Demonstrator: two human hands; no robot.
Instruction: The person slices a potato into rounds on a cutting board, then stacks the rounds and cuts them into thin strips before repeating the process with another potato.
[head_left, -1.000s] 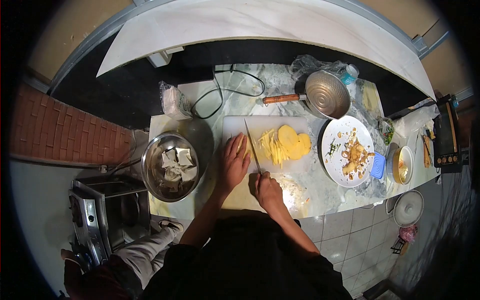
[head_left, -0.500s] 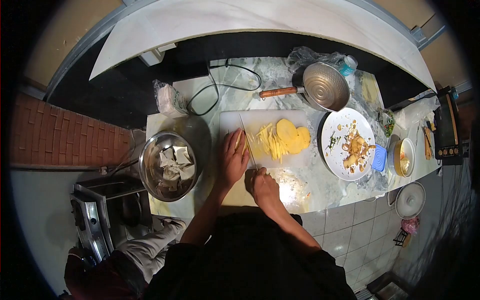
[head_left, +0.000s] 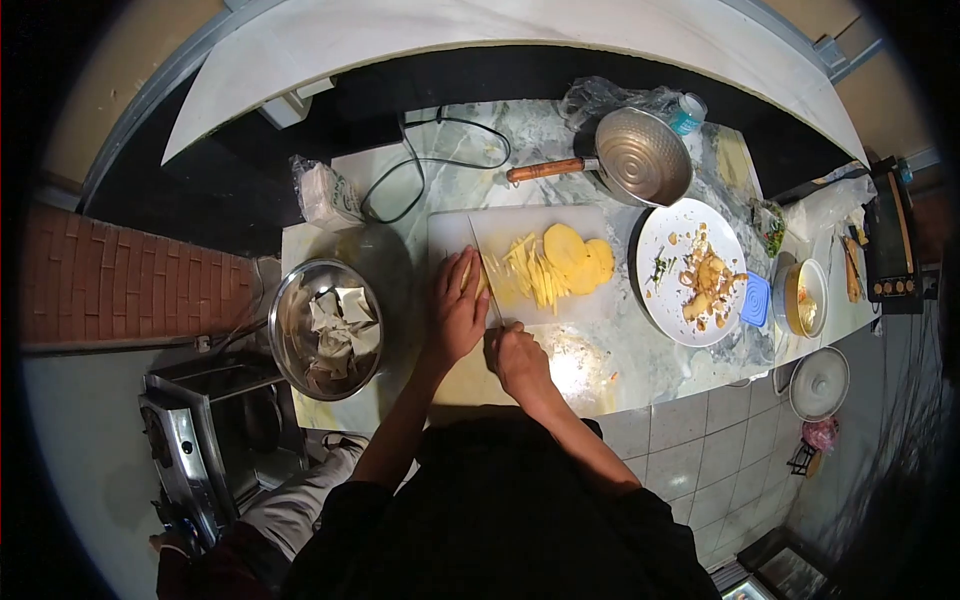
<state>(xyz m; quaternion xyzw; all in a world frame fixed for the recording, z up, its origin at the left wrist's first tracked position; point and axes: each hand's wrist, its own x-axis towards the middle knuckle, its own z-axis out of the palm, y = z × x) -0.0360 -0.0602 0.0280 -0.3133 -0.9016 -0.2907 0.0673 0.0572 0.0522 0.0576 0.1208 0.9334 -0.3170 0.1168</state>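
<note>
My right hand [head_left: 522, 366] is wrapped round the handle of a knife [head_left: 486, 262], whose long blade points away across the white cutting board [head_left: 450, 222]. Beside the blade on its left, my left hand [head_left: 460, 318] presses its fingers down on pale yellow slices, which look like potato and are mostly hidden under the fingers. Thin-cut potato sticks [head_left: 540, 282] lie in a loose pile right of the knife. Round potato slices [head_left: 566, 248] overlap at the board's right side.
A steel bowl [head_left: 283, 350] with pale folded pieces stands left. At the right are a white plate [head_left: 655, 225] with scraps, a wooden-handled saucepan [head_left: 645, 158], a blue plastic piece [head_left: 756, 300] and a small bowl [head_left: 818, 290]. A black cable [head_left: 422, 175] lies behind. Another person's leg [head_left: 300, 500] is at lower left.
The whole view has shifted slightly. Both hands keep their hold, with the knife still against the left fingers. The other person at lower left has moved a little, near the stove.
</note>
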